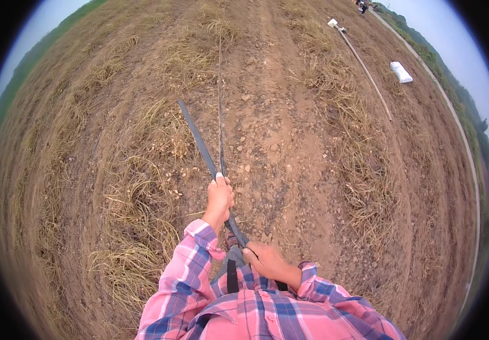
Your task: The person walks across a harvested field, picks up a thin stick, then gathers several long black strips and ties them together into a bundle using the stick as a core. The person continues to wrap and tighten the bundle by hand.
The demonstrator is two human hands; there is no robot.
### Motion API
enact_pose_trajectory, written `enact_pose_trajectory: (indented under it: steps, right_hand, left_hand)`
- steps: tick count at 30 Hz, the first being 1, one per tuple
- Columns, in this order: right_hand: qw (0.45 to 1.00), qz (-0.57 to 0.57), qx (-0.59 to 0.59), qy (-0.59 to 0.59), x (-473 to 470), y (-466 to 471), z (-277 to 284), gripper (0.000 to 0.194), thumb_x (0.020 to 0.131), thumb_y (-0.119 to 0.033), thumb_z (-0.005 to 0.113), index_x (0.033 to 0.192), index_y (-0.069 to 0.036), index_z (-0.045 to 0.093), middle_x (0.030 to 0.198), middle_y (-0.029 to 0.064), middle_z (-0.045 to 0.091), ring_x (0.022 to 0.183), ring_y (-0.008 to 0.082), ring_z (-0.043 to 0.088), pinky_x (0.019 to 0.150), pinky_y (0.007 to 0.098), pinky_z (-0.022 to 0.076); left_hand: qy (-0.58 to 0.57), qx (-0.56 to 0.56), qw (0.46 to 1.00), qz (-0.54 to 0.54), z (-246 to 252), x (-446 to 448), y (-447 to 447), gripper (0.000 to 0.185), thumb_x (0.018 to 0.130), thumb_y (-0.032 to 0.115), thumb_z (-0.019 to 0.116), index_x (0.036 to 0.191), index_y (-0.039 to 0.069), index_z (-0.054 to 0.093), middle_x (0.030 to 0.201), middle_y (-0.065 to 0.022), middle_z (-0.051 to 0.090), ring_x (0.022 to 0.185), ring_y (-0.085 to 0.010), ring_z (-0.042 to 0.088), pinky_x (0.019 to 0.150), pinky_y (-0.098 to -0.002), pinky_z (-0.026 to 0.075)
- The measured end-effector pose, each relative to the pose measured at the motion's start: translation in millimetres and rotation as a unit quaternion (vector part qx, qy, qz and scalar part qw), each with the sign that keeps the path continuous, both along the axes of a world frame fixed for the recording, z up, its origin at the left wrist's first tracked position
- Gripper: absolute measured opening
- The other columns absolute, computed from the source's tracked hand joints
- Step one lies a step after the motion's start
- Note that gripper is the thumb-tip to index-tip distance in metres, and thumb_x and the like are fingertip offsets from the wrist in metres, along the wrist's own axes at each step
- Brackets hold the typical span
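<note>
My left hand [220, 195] is closed around a dark flat strip [198, 139] that looks like drip irrigation tape. One length slants up and left from this fist to a loose end. A thinner-looking length [220, 97] runs straight ahead along the soil into the dry plants. Below the fist, the strip's lower section [237, 231] slopes down to my right hand [265, 258], which grips it close to my waist. My fingers hide how the lengths meet in the left fist.
Dry pulled plants with pods, apparently peanuts [176, 146], lie in rows on both sides of bare cloddy soil [270, 148]. A long pale pole or pipe [365, 70] lies right. Beyond it are a white sack [401, 72] and a pale path edge [452, 108].
</note>
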State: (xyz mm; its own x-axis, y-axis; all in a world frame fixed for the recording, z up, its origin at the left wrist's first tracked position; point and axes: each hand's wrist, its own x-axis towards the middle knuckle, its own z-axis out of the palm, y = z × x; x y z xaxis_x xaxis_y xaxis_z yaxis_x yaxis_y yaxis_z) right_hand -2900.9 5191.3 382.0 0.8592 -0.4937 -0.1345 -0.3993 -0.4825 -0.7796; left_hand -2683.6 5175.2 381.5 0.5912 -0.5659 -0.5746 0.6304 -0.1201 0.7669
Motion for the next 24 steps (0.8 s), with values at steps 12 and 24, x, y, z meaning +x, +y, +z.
enact_pose_trajectory:
  steps: [12,24]
  right_hand:
    - [0.692,-0.269,0.661,-0.11,45.1,-66.2,5.2,0.032,0.105,-0.033,0.032,0.101,-0.004,0.047,0.068,0.0012,0.048,0.049,0.0129,0.041,0.042,0.026,0.0353]
    - [0.831,-0.261,0.46,-0.175,-258.5,173.7,32.6,0.026,0.106,-0.03,0.034,0.093,-0.012,0.049,0.059,-0.0046,0.038,0.041,0.0066,0.032,0.036,0.0248,0.0242]
  left_hand:
    - [-0.403,0.097,0.899,-0.139,56.2,-318.0,244.8,0.04,0.104,0.034,0.041,0.084,0.003,0.057,0.067,-0.0196,0.06,0.067,-0.0414,0.062,0.062,-0.0477,0.047]
    - [-0.35,0.159,0.893,-0.234,-41.9,-485.1,481.1,0.053,0.104,0.043,0.034,0.088,0.003,0.064,0.073,-0.021,0.064,0.073,-0.0397,0.064,0.067,-0.048,0.047]
